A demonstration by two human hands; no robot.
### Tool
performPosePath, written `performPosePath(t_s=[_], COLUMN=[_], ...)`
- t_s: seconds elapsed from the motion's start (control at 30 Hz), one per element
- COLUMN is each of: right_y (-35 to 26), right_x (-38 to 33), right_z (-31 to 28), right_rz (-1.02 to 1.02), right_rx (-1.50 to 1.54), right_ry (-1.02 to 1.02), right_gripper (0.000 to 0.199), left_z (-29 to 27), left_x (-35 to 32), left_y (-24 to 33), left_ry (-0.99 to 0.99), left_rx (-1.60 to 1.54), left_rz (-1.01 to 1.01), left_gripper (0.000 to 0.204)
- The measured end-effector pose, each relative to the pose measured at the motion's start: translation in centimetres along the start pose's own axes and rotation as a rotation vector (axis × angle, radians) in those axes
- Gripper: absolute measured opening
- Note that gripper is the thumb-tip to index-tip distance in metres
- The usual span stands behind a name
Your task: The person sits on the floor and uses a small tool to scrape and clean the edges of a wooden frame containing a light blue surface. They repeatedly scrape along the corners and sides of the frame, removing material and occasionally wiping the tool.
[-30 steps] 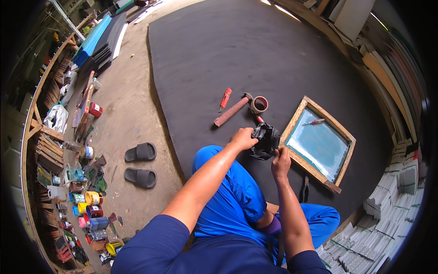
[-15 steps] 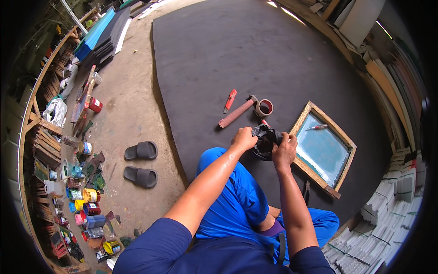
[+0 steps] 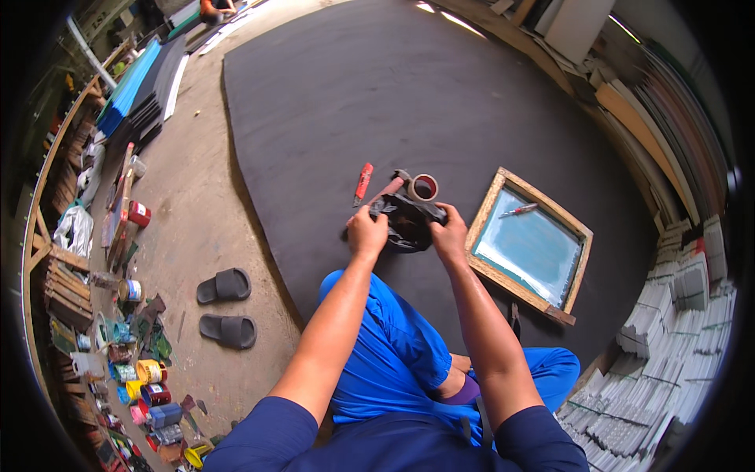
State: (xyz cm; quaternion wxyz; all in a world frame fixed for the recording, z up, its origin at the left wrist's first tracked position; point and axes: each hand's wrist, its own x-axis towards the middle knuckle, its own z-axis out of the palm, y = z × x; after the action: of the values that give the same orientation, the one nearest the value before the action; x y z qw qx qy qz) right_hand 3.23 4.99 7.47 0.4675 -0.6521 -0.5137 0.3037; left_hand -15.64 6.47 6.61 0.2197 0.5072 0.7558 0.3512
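Observation:
My left hand (image 3: pixel 368 234) and my right hand (image 3: pixel 450 234) grip opposite sides of a crumpled black plastic bag (image 3: pixel 409 234). Its mouth gapes upward between them; what lies inside is too dark to make out. Just beyond it, a hammer (image 3: pixel 391 187) is partly covered by the bag and my left hand. Close to the hammer's head stands a roll of tape (image 3: pixel 425 187), and a red utility knife (image 3: pixel 362 184) lies to its left. Right of my right hand is a wooden-framed screen (image 3: pixel 489 197) with a bluish mesh, and a small pen-like tool (image 3: pixel 519 210) rests on it.
I sit cross-legged on a large dark sheet (image 3: pixel 377 94). Black slides (image 3: pixel 228 331) lie on the concrete floor to the left, near several paint cans (image 3: pixel 152 370). Bundled white strips (image 3: pixel 661 354) are stacked at right, below leaning boards (image 3: pixel 645 130). Another person (image 3: pixel 216 9) is far off.
Both hands have carried the bag forward and left, over part of the hammer. They are farther apart, and the bag's mouth is spread wider. My view has shifted somewhat.

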Motion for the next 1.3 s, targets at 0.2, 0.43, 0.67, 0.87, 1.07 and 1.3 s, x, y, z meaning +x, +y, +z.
performPosePath(t_s=[0.2, 0.43, 0.67, 0.87, 1.07, 1.3], right_y=[8.8, 13.5, 18.6, 19.5, 15.2, 3.8], right_x=[-2.5, -11.7, -15.1, -16.5, -16.7, -12.6], right_z=[-3.1, -14.7, -18.1, -18.3, -18.0, -15.8], right_rz=[-0.04, 0.491, 0.637, 0.537, 0.325, -0.063], right_rx=[-0.253, -1.015, -1.148, -1.15, -0.908, -0.749], right_ry=[0.06, -0.143, 0.016, -0.019, -0.163, -0.027], right_gripper=[0.058, 0.05, 0.042, 0.031, 0.044, 0.055], left_z=[0.7, 1.2, 3.7, 4.4, 3.3, 1.2], left_x=[-1.0, -4.6, -10.1, -13.7, -15.9, -15.4], left_y=[1.4, 4.4, 6.0, 3.7, 2.8, 4.8], left_ry=[-0.016, 0.171, -0.052, -0.215, -0.396, -0.498], left_rx=[-0.035, 0.246, 0.192, 0.104, 0.139, -0.032], left_rz=[-0.044, 0.568, 0.791, 0.757, 0.626, 0.479], left_gripper=[0.057, 0.065, 0.046, 0.032, 0.031, 0.035])
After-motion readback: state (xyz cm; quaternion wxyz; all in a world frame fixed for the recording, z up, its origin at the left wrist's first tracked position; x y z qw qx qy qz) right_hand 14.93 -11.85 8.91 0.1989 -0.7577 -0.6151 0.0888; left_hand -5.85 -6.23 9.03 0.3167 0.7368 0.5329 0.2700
